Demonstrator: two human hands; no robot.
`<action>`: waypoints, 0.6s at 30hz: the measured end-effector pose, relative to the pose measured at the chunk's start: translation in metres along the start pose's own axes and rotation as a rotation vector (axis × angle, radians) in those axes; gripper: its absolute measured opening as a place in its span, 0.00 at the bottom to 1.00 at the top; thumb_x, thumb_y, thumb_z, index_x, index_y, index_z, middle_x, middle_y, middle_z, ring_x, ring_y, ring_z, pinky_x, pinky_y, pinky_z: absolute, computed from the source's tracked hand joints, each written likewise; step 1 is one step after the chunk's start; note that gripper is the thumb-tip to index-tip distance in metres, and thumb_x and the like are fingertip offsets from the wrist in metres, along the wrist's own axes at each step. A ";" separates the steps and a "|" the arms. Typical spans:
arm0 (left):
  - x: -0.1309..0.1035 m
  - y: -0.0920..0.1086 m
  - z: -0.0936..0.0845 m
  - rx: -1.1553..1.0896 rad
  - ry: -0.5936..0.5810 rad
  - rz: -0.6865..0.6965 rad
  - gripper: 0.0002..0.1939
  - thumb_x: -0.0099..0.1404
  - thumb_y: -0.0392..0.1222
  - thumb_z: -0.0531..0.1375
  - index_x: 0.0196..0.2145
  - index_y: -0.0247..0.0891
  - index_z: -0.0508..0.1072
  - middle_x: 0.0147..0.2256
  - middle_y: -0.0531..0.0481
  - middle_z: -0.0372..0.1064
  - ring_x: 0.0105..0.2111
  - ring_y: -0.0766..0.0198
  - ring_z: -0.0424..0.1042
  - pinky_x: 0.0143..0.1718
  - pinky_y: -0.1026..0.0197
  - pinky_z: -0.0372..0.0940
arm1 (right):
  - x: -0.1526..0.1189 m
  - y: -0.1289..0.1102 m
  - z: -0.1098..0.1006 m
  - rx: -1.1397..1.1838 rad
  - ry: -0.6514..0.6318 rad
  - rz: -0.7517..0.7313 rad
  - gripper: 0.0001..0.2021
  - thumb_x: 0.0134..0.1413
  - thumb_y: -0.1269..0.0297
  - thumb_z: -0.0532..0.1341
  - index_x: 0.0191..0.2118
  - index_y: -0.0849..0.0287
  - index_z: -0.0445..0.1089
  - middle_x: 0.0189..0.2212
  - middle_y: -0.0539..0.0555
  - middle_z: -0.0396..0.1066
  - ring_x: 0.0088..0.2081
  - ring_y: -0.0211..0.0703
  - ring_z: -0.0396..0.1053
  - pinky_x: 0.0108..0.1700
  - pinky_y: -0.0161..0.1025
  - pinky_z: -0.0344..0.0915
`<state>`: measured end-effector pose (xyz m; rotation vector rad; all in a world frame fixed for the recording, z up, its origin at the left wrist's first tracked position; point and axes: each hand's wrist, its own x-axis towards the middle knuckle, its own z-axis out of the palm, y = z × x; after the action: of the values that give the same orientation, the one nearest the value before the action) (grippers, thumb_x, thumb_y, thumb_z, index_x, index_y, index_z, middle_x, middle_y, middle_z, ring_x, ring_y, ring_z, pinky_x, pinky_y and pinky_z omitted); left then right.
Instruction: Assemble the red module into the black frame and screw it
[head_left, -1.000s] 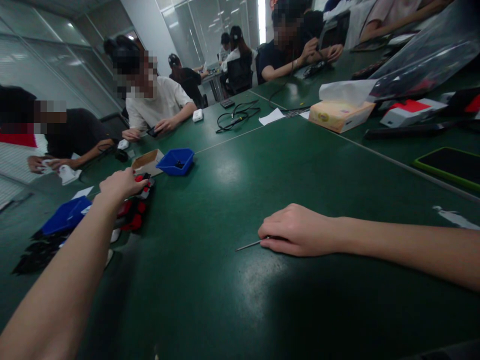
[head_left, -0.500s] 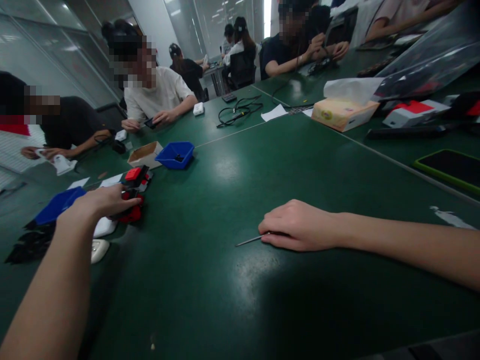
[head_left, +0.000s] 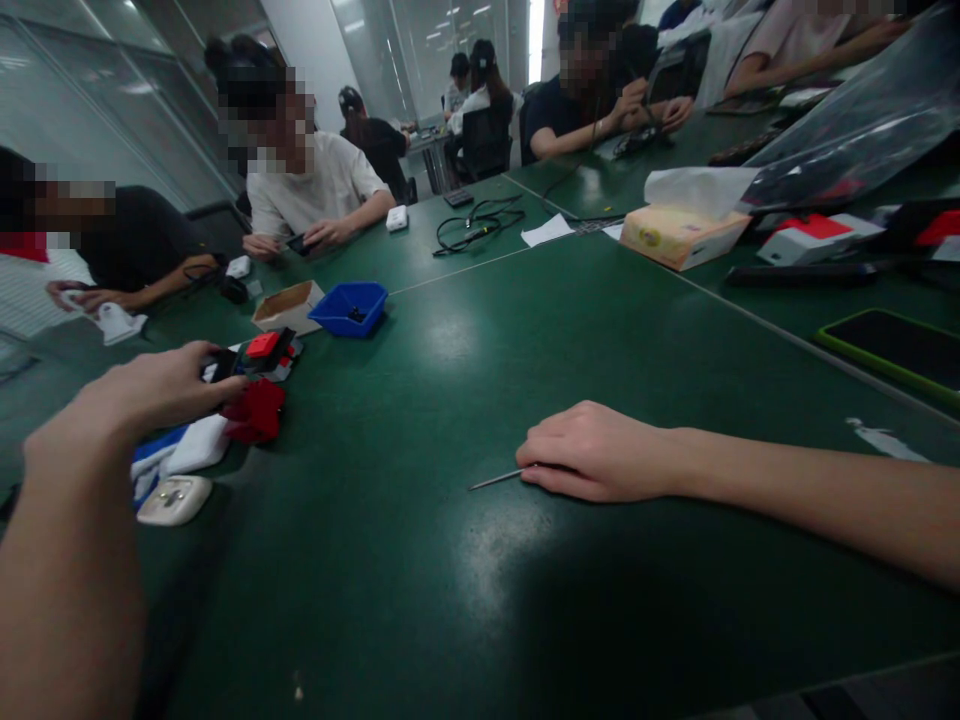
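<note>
My right hand (head_left: 592, 452) rests on the green table (head_left: 390, 560), closed around a thin metal tool (head_left: 495, 480) whose tip points left. At the left, my left hand (head_left: 169, 385) has its thumb and fingers around a black part (head_left: 219, 366). Just right of that hand lie a red and black device (head_left: 268, 350) and, nearer me, a red piece (head_left: 257, 412). A white object (head_left: 196, 446) and a cream case (head_left: 175, 500) lie below the hand.
A blue tray (head_left: 349, 308) and a cardboard box (head_left: 289, 307) stand beyond my left hand. Tissue box (head_left: 684, 235), cable (head_left: 480, 228) and green-edged phone (head_left: 896, 350) lie farther off. Several people sit around the tables.
My left hand has moved left, away from the red piece, and now has a black part between its fingers. My right hand and the metal tool have stayed in place.
</note>
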<state>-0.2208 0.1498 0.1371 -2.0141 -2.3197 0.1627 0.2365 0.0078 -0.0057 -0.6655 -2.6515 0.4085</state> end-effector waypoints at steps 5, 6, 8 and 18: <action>-0.041 0.047 -0.016 -0.028 -0.058 0.133 0.41 0.63 0.66 0.57 0.65 0.38 0.63 0.53 0.38 0.75 0.49 0.39 0.75 0.49 0.44 0.70 | -0.001 0.001 0.000 0.063 0.051 0.085 0.14 0.75 0.62 0.49 0.43 0.60 0.70 0.34 0.54 0.74 0.32 0.41 0.70 0.36 0.37 0.64; -0.050 0.064 -0.010 -0.204 -0.105 0.197 0.38 0.62 0.65 0.60 0.63 0.43 0.64 0.52 0.42 0.76 0.47 0.42 0.77 0.48 0.46 0.72 | -0.001 0.001 0.000 0.068 0.062 0.098 0.13 0.75 0.62 0.50 0.43 0.60 0.70 0.34 0.54 0.73 0.31 0.41 0.69 0.35 0.37 0.64; -0.068 0.104 0.015 -0.715 -0.345 0.323 0.33 0.63 0.61 0.62 0.61 0.47 0.64 0.51 0.47 0.77 0.43 0.48 0.80 0.45 0.49 0.74 | -0.002 0.001 -0.001 0.078 0.071 0.102 0.12 0.74 0.60 0.51 0.46 0.61 0.70 0.34 0.54 0.73 0.30 0.40 0.69 0.34 0.37 0.64; -0.147 0.214 0.116 -1.229 -0.309 0.649 0.08 0.67 0.47 0.60 0.43 0.47 0.75 0.40 0.46 0.77 0.41 0.51 0.76 0.45 0.47 0.69 | -0.001 0.002 0.001 0.096 0.060 0.066 0.21 0.72 0.54 0.56 0.61 0.63 0.67 0.39 0.58 0.78 0.34 0.44 0.74 0.37 0.38 0.66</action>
<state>-0.0034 0.0292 -0.0010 -3.3990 -1.9071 -1.3131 0.2373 0.0087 -0.0076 -0.7255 -2.5416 0.5225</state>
